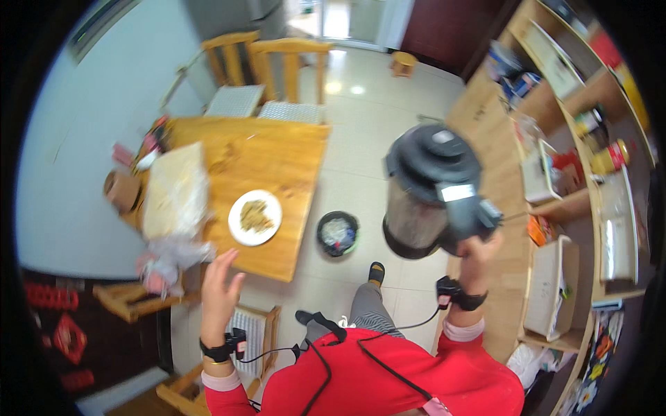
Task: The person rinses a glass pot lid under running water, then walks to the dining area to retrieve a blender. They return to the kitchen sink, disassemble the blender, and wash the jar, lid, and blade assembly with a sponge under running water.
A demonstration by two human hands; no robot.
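Observation:
My right hand (477,255) grips the handle of a large see-through jug (419,208) with a black lid and black base. It looks like a blender jar, held up in front of me beside the wooden counter and blurred by motion. What is inside the jug cannot be made out. My left hand (221,288) holds nothing; its fingers are apart near the front edge of the wooden table (270,156). On that table, beyond the hand, a white plate (237,229) carries brownish food (256,216).
A plastic-wrapped pale slab (174,192) and a brown container (122,191) line the table's wall side. Between table and counter stands a black bin (338,234) on the tiled floor. Wooden chairs (291,78) and a small stool (403,63) stand around. Shelves (577,208) at right hold bins and bottles.

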